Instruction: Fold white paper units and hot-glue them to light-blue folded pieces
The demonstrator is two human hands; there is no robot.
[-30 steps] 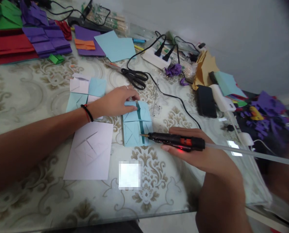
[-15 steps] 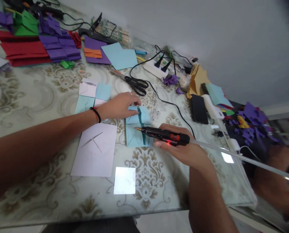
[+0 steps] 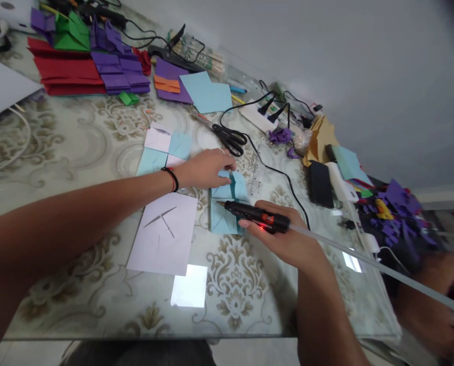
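My right hand [image 3: 288, 236] is wrapped around a black hot glue gun [image 3: 257, 216]; a red light glows on it and a long clear glue stick [image 3: 344, 249] runs out of its back. The metal tip is over the left part of a folded light blue paper piece [image 3: 222, 218], which has a darker teal band. At that paper's upper edge, my left hand [image 3: 207, 169] holds it with thumb and curled fingers. Beside my left wrist, a checkered piece of white and light blue paper squares [image 3: 154, 158] lies partly under the arm. A white sheet with slits [image 3: 163, 234] lies nearer me.
Black-handled scissors [image 3: 229, 137] lie beyond my left hand, near a white power strip [image 3: 259, 118] with black cables. Folded red paper [image 3: 68, 71] and purple paper [image 3: 122, 73] line the back left. At right are a phone [image 3: 321, 184] and purple scraps [image 3: 402, 195].
The view has shifted, so the table things appear farther right. Over the blue paper, the glue gun's tip has moved slightly left, towards the paper's left edge. My left hand keeps its hold.
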